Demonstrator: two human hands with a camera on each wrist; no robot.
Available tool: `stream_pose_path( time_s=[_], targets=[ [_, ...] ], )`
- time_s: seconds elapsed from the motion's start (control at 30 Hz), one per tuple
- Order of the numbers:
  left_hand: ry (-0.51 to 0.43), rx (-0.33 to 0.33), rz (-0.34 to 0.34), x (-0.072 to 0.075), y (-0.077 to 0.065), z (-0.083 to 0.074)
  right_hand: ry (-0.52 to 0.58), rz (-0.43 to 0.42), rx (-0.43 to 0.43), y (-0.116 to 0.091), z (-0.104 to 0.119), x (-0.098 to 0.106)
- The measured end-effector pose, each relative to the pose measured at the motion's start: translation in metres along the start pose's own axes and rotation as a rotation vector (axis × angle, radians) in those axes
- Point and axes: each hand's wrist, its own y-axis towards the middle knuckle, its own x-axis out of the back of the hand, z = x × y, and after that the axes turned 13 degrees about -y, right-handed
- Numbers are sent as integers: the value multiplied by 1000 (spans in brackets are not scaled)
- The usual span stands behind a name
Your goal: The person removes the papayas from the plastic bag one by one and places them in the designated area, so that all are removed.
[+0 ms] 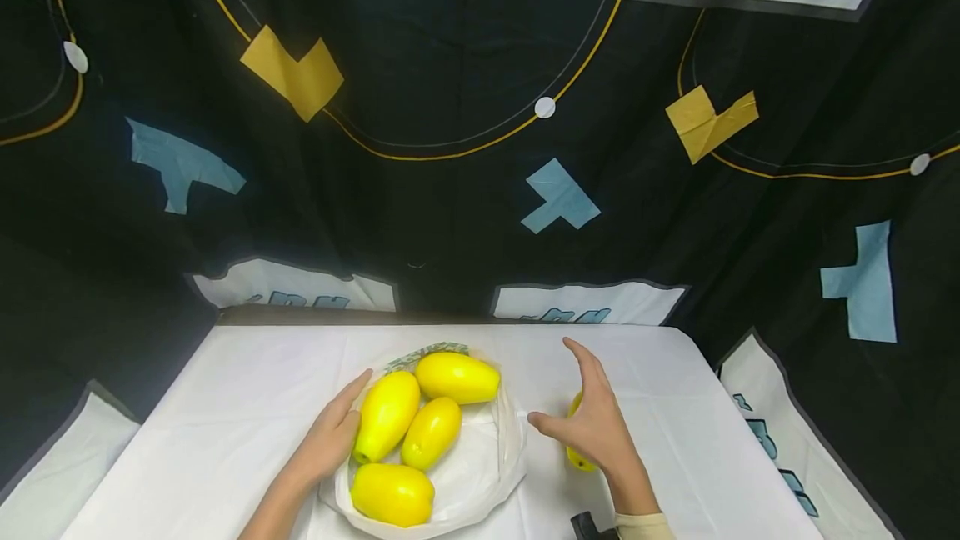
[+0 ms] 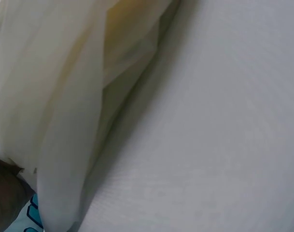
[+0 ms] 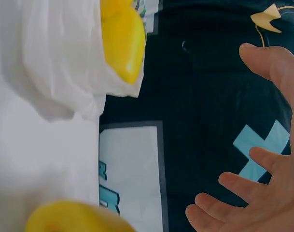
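Several smooth, oblong yellow fruits (image 1: pixel 387 417), mango-like in look, lie in a white bag (image 1: pixel 480 473) with its mouth spread wide. My left hand (image 1: pixel 333 436) holds the bag's left rim, thumb on the rim's inner side and fingers stretched along the outside; in the left wrist view the bag (image 2: pixel 69 96) hides most of it. To the right of the bag, my right hand (image 1: pixel 596 423) is spread, thumb and fingers wide apart, holding nothing. Another yellow fruit (image 1: pixel 581 458) lies on the table under it, partly hidden; the right wrist view shows this fruit (image 3: pixel 74 220) apart from the hand (image 3: pixel 267 188).
A white cloth covers the table (image 1: pixel 675 423). A black curtain (image 1: pixel 450 215) with blue and gold patches hangs behind and beside it. A small black object (image 1: pixel 588 526) shows by my right sleeve (image 1: pixel 645 526). Green print (image 1: pixel 427 354) marks the bag's far edge.
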Motion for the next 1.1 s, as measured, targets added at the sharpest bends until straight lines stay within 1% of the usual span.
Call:
stream_pose_path(
  time_s=[0.23,0.33,0.47,0.67,0.77,0.87,1.1],
  targets=[
    [-1,10,5,1,0,2,46,37,28,1,18,-6],
    [-5,8,4,1,1,2,38,48,51,2,25,-10],
    [-8,4,5,1,2,3,17,60,93,2,31,-15],
    [-10,10,6,0,2,5,-12,67,182,4,39,-23],
    [-6,12,8,0,2,4,-9,71,209,6,44,-25],
    [-4,21,9,0,2,3,2,99,212,7,51,-29],
    [-6,30,13,-1,2,5,25,203,238,4,62,-42]
  ],
)
